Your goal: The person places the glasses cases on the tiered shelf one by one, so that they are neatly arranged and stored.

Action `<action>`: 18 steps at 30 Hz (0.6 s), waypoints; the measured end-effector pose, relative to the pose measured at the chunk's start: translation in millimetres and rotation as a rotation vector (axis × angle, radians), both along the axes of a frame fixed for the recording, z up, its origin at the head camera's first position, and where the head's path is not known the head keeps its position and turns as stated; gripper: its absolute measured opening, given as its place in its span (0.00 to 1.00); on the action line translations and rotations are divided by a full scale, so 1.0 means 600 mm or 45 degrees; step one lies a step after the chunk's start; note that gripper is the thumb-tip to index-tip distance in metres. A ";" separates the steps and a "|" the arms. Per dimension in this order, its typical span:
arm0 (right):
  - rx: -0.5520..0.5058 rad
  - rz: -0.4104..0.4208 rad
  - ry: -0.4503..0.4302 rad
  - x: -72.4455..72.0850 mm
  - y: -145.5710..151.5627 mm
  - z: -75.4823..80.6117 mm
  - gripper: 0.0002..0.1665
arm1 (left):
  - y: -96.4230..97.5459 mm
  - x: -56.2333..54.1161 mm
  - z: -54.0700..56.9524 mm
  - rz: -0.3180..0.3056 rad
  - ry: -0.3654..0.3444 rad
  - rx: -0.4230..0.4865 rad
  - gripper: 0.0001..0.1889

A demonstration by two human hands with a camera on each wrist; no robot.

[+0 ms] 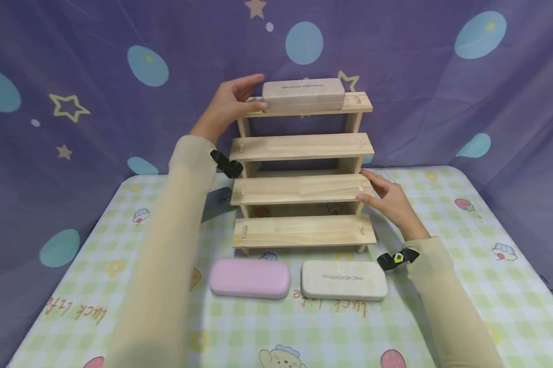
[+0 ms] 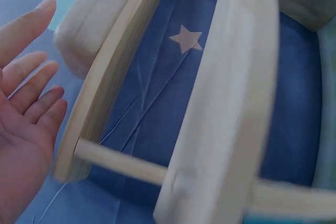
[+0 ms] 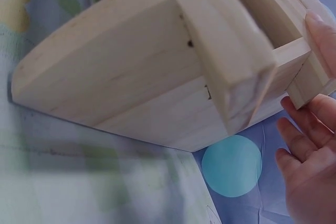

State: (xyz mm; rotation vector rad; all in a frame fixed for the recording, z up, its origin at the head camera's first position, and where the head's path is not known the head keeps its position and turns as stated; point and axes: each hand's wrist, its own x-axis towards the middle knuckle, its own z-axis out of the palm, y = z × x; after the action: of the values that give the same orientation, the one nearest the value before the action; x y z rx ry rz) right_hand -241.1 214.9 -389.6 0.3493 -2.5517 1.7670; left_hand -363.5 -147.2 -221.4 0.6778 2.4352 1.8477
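Note:
A beige glasses case (image 1: 303,95) with printed lettering lies on the top tier of a stepped wooden shelf (image 1: 301,189). My left hand (image 1: 232,105) is beside the case's left end, fingers extended and thumb apart from them. In the left wrist view that hand (image 2: 26,108) shows a bare palm near the case (image 2: 94,24); whether a fingertip touches it I cannot tell. Lower down, my right hand (image 1: 389,204) grips the right end of the shelf's third tier from the top. In the right wrist view, thumb and fingers pinch the board's end (image 3: 310,80).
In front of the shelf, a pink glasses case (image 1: 250,278) lies left of a pale one (image 1: 344,280) with lettering. They rest on a green checked tablecloth (image 1: 442,286). Close behind the shelf hangs a purple patterned curtain (image 1: 396,76).

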 end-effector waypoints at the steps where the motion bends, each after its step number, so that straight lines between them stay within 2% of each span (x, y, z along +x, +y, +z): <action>1: 0.014 -0.001 -0.005 0.003 -0.001 0.005 0.40 | -0.007 0.006 -0.002 0.006 0.008 -0.005 0.37; 5: 0.053 -0.003 -0.020 0.017 -0.008 0.027 0.40 | -0.032 0.032 -0.013 0.016 0.049 0.019 0.36; 10: 0.068 -0.001 -0.035 0.026 -0.013 0.043 0.40 | -0.061 0.070 -0.030 0.014 0.066 0.160 0.33; 14: 0.066 0.010 -0.048 0.024 -0.012 0.040 0.41 | -0.087 0.103 -0.048 0.040 0.087 0.203 0.31; 18: 0.065 0.004 -0.047 0.014 -0.006 0.024 0.41 | -0.115 0.138 -0.069 0.062 0.097 0.199 0.31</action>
State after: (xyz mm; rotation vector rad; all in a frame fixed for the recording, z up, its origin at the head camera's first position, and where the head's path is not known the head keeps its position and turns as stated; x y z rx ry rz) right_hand -232.9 211.2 -375.4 0.3255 -2.6271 1.7279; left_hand -280.8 -216.0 -262.5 0.7152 2.3907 2.0864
